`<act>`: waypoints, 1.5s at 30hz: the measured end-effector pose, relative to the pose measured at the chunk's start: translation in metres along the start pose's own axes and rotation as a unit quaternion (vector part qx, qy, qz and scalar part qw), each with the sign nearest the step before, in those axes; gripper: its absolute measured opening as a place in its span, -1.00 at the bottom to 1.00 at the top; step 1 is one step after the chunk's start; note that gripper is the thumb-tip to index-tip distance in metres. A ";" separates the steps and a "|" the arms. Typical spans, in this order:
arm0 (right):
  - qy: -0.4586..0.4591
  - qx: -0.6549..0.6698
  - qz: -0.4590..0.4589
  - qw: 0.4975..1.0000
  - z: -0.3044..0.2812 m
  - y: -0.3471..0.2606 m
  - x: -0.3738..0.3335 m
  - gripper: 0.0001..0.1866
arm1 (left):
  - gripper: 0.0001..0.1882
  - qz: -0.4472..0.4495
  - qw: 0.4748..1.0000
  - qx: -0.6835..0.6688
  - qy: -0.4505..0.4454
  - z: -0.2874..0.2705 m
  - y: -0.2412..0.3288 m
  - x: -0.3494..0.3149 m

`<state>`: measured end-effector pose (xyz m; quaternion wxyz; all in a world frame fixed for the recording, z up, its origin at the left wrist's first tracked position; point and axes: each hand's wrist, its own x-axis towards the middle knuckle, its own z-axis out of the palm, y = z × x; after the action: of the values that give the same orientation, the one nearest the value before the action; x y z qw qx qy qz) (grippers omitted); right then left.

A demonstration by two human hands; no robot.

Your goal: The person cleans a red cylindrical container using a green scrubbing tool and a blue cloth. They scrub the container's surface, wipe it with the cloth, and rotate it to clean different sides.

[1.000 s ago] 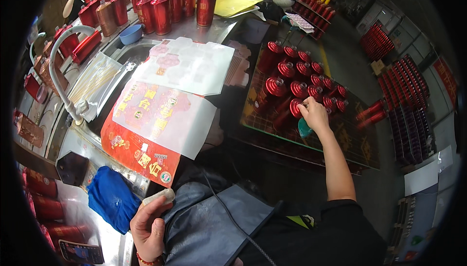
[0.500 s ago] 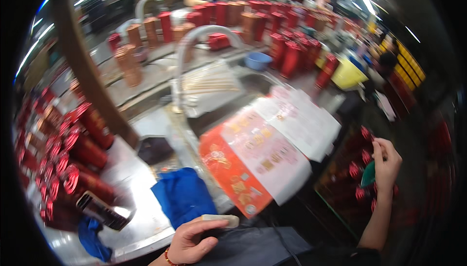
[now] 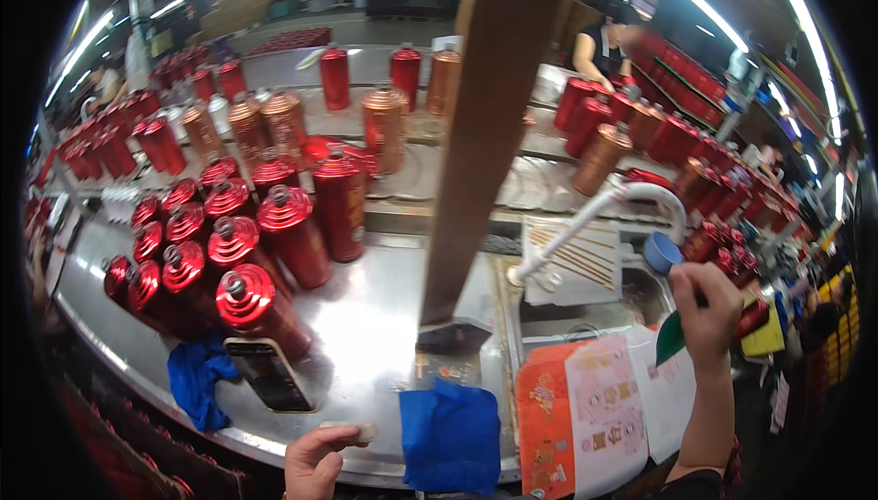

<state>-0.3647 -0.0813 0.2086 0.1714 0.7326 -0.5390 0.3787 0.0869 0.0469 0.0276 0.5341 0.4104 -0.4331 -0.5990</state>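
My left hand (image 3: 314, 465) is low in the view, with a small pale whitish piece (image 3: 361, 431) at its curled fingertips; its exact kind is unclear. My right hand (image 3: 709, 312) is raised at the right, its fingers closed in a fist. From it hangs a green piece of thin, cloth-like material (image 3: 670, 339). Behind that hand lie printed sheets, one pink and white (image 3: 608, 399) and one orange-red (image 3: 545, 418). Left of my left hand, shiny red bottles (image 3: 261, 312) with ringed shoulders stand grouped on the metal table (image 3: 357, 326).
A phone (image 3: 268, 374) leans against the front bottle, beside a crumpled blue cloth (image 3: 194, 386). Another blue cloth (image 3: 451, 436) lies near the table's front edge. A brown post (image 3: 471, 134) rises mid-table. Right of it are a white curved tap (image 3: 585, 216), a sink and a blue bowl (image 3: 661, 251).
The view has swung left, bringing the red bottles and phone toward the middle. My right hand has risen from beside the red bottle tops at the right, with the green piece still in it.
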 end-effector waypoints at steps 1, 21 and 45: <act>-0.021 0.010 -0.034 0.999 0.010 -0.012 0.007 -0.94 | -0.62 0.028 0.999 0.038 0.007 0.003 0.001 0.005; -0.346 0.046 0.001 0.937 0.358 -0.011 0.132 -0.19 | -0.71 0.263 0.892 0.362 0.060 -0.003 0.008 0.002; -0.101 -0.031 0.046 0.993 0.280 -0.001 0.131 -0.67 | -0.73 0.302 0.882 0.360 -0.030 0.019 0.029 0.012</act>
<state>-0.2426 -0.3523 0.1222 0.1207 0.7358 -0.5984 0.2932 0.0759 0.0348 0.0606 0.4915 0.4056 -0.7374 -0.2238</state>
